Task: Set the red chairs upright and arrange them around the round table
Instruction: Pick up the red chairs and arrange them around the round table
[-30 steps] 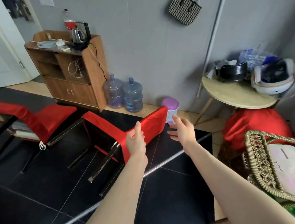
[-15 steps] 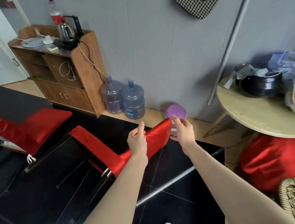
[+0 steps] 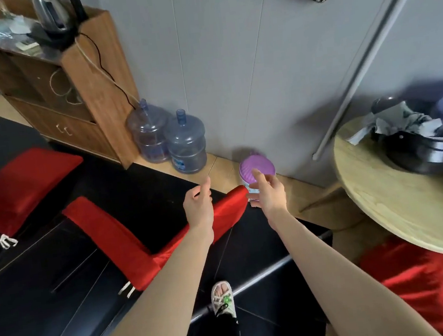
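Note:
A red chair (image 3: 112, 235) lies tipped on the black floor in the middle, its backrest (image 3: 230, 208) rising toward the wall. My left hand (image 3: 200, 206) is closed on the backrest's upper edge, thumb up. My right hand (image 3: 268, 192) is at the backrest's top corner with its fingers spread; I cannot tell if it touches. A second red chair (image 3: 18, 185) lies at the left. A third red chair (image 3: 435, 289) shows under the round wooden table (image 3: 413, 209) at the right.
A wooden cabinet (image 3: 90, 94) and two water bottles (image 3: 184, 141) stand by the wall. A purple-lidded container (image 3: 256, 166) sits just behind my right hand. A metal pole (image 3: 367, 49) leans by the table, which carries a black pot (image 3: 428, 149). My sandalled foot (image 3: 222, 297) is below.
The view has moved closer and tilted down, bringing my foot into sight. Both hands have stayed at the middle chair's backrest, the left one holding it throughout.

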The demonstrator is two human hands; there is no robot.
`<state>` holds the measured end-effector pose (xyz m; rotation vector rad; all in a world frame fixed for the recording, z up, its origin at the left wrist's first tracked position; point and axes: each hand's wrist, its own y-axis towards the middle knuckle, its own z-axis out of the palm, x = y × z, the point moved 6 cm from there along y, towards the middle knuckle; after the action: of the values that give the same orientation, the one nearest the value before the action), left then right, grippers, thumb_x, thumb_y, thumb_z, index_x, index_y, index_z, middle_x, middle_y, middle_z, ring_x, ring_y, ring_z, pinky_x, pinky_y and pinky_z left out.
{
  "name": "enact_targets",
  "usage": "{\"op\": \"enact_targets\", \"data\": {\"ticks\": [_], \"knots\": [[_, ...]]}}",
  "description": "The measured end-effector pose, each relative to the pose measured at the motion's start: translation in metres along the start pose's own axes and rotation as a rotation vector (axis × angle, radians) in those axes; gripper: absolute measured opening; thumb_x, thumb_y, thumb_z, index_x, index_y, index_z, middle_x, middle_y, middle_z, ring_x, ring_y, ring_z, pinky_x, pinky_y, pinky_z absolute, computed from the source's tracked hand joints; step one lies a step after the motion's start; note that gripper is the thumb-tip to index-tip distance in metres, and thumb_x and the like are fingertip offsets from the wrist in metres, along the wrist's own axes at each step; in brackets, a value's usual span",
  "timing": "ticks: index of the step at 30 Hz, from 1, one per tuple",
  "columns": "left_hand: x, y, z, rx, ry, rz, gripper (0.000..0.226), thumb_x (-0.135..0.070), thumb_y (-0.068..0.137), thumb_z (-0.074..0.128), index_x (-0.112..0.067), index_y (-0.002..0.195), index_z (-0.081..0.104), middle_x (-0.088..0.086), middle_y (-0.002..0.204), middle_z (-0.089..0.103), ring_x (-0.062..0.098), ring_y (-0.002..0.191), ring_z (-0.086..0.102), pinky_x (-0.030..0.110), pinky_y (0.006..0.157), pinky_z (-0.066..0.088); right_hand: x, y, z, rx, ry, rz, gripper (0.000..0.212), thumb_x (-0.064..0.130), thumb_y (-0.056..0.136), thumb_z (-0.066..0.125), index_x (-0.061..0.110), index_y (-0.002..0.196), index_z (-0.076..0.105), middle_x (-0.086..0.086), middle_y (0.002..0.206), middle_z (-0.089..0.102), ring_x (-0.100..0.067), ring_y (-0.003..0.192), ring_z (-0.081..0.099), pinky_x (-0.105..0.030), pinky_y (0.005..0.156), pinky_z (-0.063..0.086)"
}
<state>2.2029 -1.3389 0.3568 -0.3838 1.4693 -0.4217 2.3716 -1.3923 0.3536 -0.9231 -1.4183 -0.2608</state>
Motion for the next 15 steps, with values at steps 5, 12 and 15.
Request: {"op": "enact_targets", "data": {"ticks": [5, 12, 15], "knots": [[-0.003, 0.067, 0.036, -0.007, 0.038, -0.030, 0.053, -0.045, 0.093, 0.059, -0.010, 0.132, 0.052, 0.006, 0.118, 0.062, 0.018, 0.107, 0.059, 0.043, 0.104, 0.046, 0.004, 0.074, 0.015, 0.000, -0.080, 0.017, 0.029, 0.044, 0.096, 0.054, 0.020, 0.111, 0.048, -0.003, 0.101, 0.065, -0.012, 0.072, 0.066, -0.024, 0.059, 0.050], [0.003, 0.159, 0.066, -0.054, 0.122, -0.094, 0.056, -0.046, 0.092, 0.060, -0.011, 0.135, 0.050, 0.010, 0.129, 0.059, 0.022, 0.118, 0.057, 0.045, 0.105, 0.045, -0.012, 0.171, 0.051, 0.038, -0.164, 0.107, 0.040, 0.045, 0.097, 0.054, 0.013, 0.119, 0.051, -0.002, 0.099, 0.066, -0.011, 0.070, 0.066, -0.029, 0.069, 0.055], [0.015, 0.188, 0.070, -0.067, 0.153, -0.122, 0.057, -0.046, 0.092, 0.060, -0.010, 0.136, 0.050, 0.009, 0.130, 0.059, 0.022, 0.117, 0.057, 0.043, 0.104, 0.046, -0.028, 0.201, 0.057, 0.044, -0.174, 0.137, 0.033, 0.045, 0.096, 0.055, 0.016, 0.112, 0.051, 0.003, 0.091, 0.065, -0.010, 0.069, 0.066, -0.031, 0.072, 0.055]]}}
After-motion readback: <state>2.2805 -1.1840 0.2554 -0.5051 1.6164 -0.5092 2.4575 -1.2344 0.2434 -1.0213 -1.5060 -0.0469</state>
